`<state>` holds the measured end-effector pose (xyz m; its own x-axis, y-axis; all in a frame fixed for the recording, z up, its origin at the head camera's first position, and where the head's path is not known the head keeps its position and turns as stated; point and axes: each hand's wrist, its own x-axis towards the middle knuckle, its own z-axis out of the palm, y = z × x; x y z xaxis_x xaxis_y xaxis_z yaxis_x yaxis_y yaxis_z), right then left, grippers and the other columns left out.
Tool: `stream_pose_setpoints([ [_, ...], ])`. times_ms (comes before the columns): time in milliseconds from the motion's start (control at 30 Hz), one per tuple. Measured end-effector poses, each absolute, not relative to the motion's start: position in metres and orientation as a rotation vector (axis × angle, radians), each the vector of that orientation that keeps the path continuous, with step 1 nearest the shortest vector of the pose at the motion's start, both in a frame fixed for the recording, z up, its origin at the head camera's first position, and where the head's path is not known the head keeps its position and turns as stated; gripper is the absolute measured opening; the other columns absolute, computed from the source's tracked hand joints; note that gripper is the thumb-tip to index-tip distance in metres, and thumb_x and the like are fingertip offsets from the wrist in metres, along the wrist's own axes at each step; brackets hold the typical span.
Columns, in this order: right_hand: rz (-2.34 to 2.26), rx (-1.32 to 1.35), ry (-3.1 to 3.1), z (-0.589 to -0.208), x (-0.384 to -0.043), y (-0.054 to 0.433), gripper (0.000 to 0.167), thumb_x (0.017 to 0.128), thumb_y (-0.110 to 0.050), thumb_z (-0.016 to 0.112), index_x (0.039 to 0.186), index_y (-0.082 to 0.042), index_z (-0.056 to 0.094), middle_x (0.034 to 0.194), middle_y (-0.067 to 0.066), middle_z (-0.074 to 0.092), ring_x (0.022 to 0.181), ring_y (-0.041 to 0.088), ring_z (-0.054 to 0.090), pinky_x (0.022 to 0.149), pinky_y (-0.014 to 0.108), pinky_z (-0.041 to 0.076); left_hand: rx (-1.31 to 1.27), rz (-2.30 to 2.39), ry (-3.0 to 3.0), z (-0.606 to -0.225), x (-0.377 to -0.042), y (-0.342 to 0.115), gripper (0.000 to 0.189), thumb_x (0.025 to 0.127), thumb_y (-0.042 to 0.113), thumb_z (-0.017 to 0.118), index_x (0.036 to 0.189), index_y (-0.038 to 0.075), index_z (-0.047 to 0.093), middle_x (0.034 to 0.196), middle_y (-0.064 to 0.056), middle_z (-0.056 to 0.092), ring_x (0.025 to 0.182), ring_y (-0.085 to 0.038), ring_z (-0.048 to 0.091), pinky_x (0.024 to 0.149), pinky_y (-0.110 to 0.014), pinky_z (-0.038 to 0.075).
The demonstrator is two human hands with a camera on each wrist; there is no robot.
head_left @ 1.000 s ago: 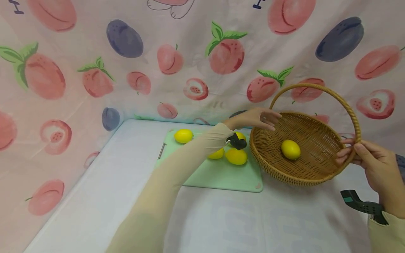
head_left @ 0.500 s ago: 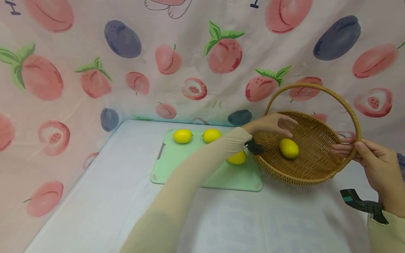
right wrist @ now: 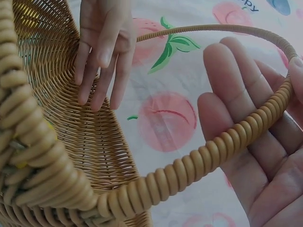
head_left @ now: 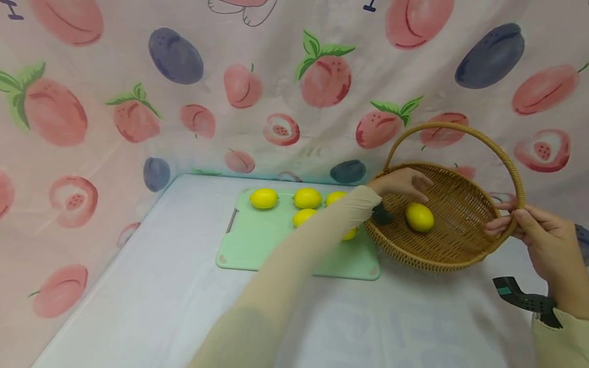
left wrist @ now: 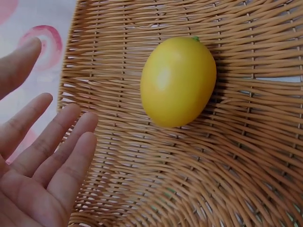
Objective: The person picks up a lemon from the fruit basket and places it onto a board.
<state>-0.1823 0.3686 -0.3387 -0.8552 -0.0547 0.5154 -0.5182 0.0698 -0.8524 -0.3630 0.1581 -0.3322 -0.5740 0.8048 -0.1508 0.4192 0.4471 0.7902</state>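
A wicker basket (head_left: pixel 460 248) tilts toward me at the right, one yellow lemon (head_left: pixel 419 217) lying inside it. My right hand (head_left: pixel 543 237) grips the basket's arched handle (head_left: pixel 503 153) near its right base, thumb against it; the right wrist view shows the handle crossing the fingers. My left hand (head_left: pixel 402 183) reaches in over the basket's left rim, just above and left of the lemon. Its fingers are spread and relaxed with nothing between them. In the left wrist view a gap separates these fingers (left wrist: pixel 71 165) from the lemon (left wrist: pixel 177 82).
A pale green cutting board (head_left: pixel 257 245) lies left of the basket on the white cloth (head_left: pixel 152 286). Several lemons (head_left: pixel 264 198) rest on it, some partly covered by my left sleeve (head_left: pixel 294 266). A fruit-printed curtain (head_left: pixel 276 76) stands behind.
My left hand has moved right, from the basket's left rim to inside it above the lemon. More lemons show on the board. The right hand still holds the handle.
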Motion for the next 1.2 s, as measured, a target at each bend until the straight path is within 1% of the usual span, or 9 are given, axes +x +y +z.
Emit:
stream_pose_setpoints([
  [133,1.846,0.592,-1.994,-0.338,-0.182,0.368,0.027,0.097,0.007,0.035,0.109,0.007,0.059,0.093,-0.002,0.072,0.078,0.005,0.070,0.075,0.009,0.051,0.999,0.943,2.215,-0.339,-0.364,0.165,0.055,0.087,0.019,0.067,0.138,0.011,0.047,0.141,-0.004,0.049,0.127,-0.012,0.047,0.091,-0.014,0.044],
  [267,1.863,0.603,-1.986,-0.338,-0.182,0.368,0.028,0.097,0.007,0.035,0.112,0.005,0.059,0.089,-0.001,0.073,0.077,0.006,0.070,0.076,0.010,0.051,0.968,0.862,2.234,-0.348,-0.362,0.170,0.057,0.087,0.019,0.068,0.139,0.013,0.046,0.144,0.001,0.047,0.130,-0.009,0.045,0.095,-0.014,0.042],
  [400,1.864,0.605,-1.984,-0.339,-0.182,0.368,0.030,0.097,0.007,0.035,0.113,0.004,0.059,0.088,0.000,0.073,0.077,0.006,0.070,0.077,0.010,0.051,0.973,0.756,2.246,-0.356,-0.362,0.173,0.060,0.087,0.019,0.068,0.141,0.017,0.044,0.146,0.004,0.044,0.132,-0.008,0.043,0.095,-0.013,0.042],
  [567,1.869,0.617,-1.972,-0.338,-0.183,0.367,0.030,0.097,0.008,0.034,0.114,0.005,0.059,0.091,0.000,0.072,0.077,0.007,0.070,0.076,0.010,0.052,0.962,0.688,2.250,-0.360,-0.362,0.175,0.063,0.086,0.019,0.069,0.143,0.019,0.042,0.146,0.006,0.043,0.133,-0.005,0.040,0.096,-0.012,0.042],
  [867,1.875,0.620,-1.961,-0.338,-0.183,0.367,0.030,0.097,0.008,0.034,0.113,0.005,0.059,0.089,0.001,0.072,0.077,0.007,0.070,0.076,0.011,0.052,0.966,0.530,2.167,-0.358,-0.360,0.176,0.069,0.087,0.018,0.066,0.147,0.020,0.033,0.153,0.007,0.031,0.139,-0.004,0.029,0.105,-0.012,0.033],
  [967,1.884,0.634,-1.950,-0.338,-0.183,0.367,0.030,0.097,0.009,0.034,0.112,0.006,0.059,0.092,0.001,0.072,0.078,0.008,0.070,0.076,0.011,0.052,0.964,0.530,2.181,-0.360,-0.361,0.177,0.067,0.088,0.018,0.066,0.147,0.019,0.034,0.152,0.007,0.033,0.138,-0.004,0.030,0.104,-0.012,0.034],
  [1033,1.892,0.650,-1.939,-0.339,-0.184,0.367,0.030,0.096,0.009,0.033,0.113,0.007,0.059,0.093,0.002,0.072,0.078,0.008,0.070,0.077,0.012,0.052,0.972,0.529,2.206,-0.361,-0.361,0.177,0.064,0.088,0.018,0.066,0.145,0.017,0.037,0.150,0.006,0.036,0.137,-0.005,0.034,0.102,-0.013,0.036],
  [1133,1.901,0.678,-1.924,-0.339,-0.184,0.367,0.031,0.096,0.010,0.033,0.113,0.010,0.058,0.096,0.003,0.071,0.078,0.009,0.070,0.077,0.012,0.052,0.977,0.529,2.236,-0.363,-0.361,0.176,0.056,0.089,0.018,0.065,0.140,0.014,0.045,0.144,0.004,0.045,0.130,-0.008,0.044,0.096,-0.014,0.042],
  [1200,1.910,0.697,-1.913,-0.339,-0.185,0.367,0.031,0.096,0.010,0.032,0.114,0.012,0.058,0.095,0.004,0.072,0.078,0.010,0.070,0.078,0.013,0.053,0.979,0.532,2.240,-0.364,-0.361,0.176,0.050,0.089,0.017,0.065,0.136,0.013,0.051,0.139,0.002,0.051,0.125,-0.009,0.049,0.093,-0.014,0.044],
])
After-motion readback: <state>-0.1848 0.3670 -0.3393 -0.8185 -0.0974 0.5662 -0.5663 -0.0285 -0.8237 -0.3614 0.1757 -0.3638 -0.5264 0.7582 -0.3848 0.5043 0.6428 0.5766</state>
